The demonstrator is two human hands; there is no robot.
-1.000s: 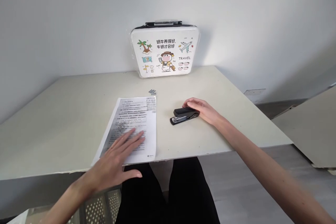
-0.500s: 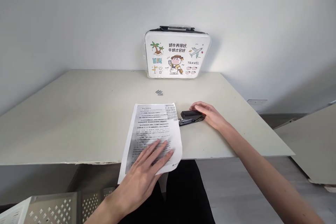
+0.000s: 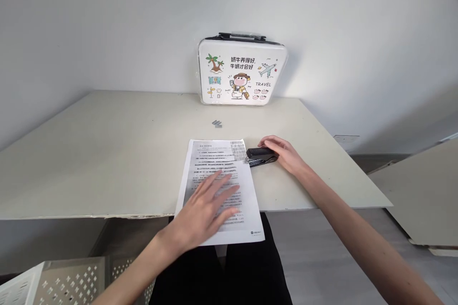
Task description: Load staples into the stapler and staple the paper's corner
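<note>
Left hand [image 3: 207, 207]: flat and spread, palm down on the printed paper sheets [image 3: 222, 186], fingers extended. Right hand [image 3: 282, 152]: curled over the rear of the black stapler [image 3: 260, 156], gripping it. Stapler: lying on the cream desk [image 3: 107, 152], its front end touching the upper right corner of the sheets. Sheets: near edge overhanging the desk front. Staple strips [image 3: 216, 124]: loose, beyond the sheets. Illustrated white carry case [image 3: 241, 72]: upright against the wall. Perforated metal basket [image 3: 71, 281]: below, lower left.
</note>
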